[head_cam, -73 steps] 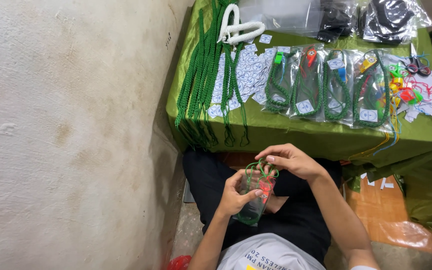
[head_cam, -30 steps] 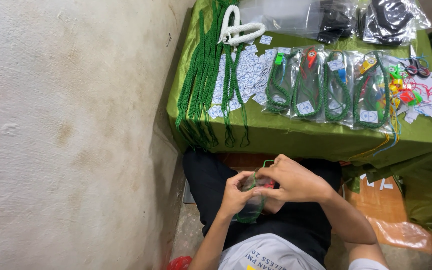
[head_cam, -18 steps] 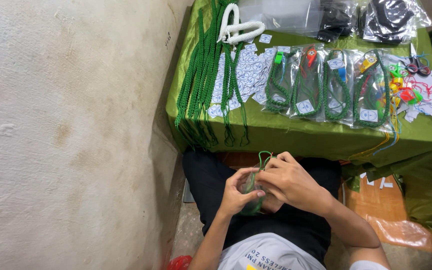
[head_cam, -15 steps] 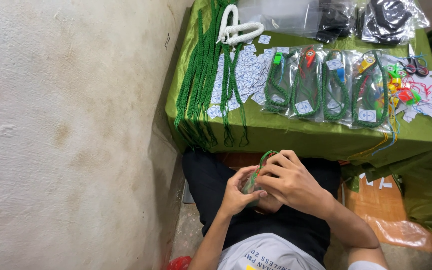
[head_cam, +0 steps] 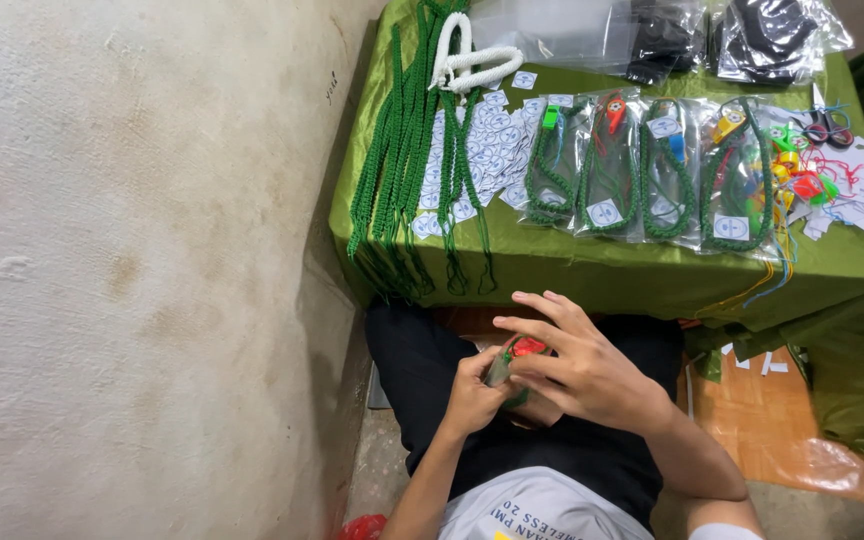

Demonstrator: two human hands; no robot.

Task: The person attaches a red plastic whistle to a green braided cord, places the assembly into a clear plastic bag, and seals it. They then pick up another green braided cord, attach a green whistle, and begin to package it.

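Note:
My left hand (head_cam: 472,398) grips a small clear packet (head_cam: 501,368) holding a green cord and a red piece (head_cam: 527,347). It sits in my lap, over black trousers. My right hand (head_cam: 577,360) covers the packet from the right, fingers spread and pressing on it. Most of the packet is hidden under both hands. Both hands are below the front edge of the green-covered table (head_cam: 602,270).
On the table lie hanging green cords (head_cam: 407,150), a white cord (head_cam: 467,62), small round paper labels (head_cam: 482,140), several packed green cords in clear bags (head_cam: 642,165), coloured whistles (head_cam: 802,165) and scissors (head_cam: 829,125). A plaster wall (head_cam: 132,270) stands close on my left.
The packet was held upright and in plain sight; now it is pushed down between my hands, with my right hand laid over it and its fingers spread.

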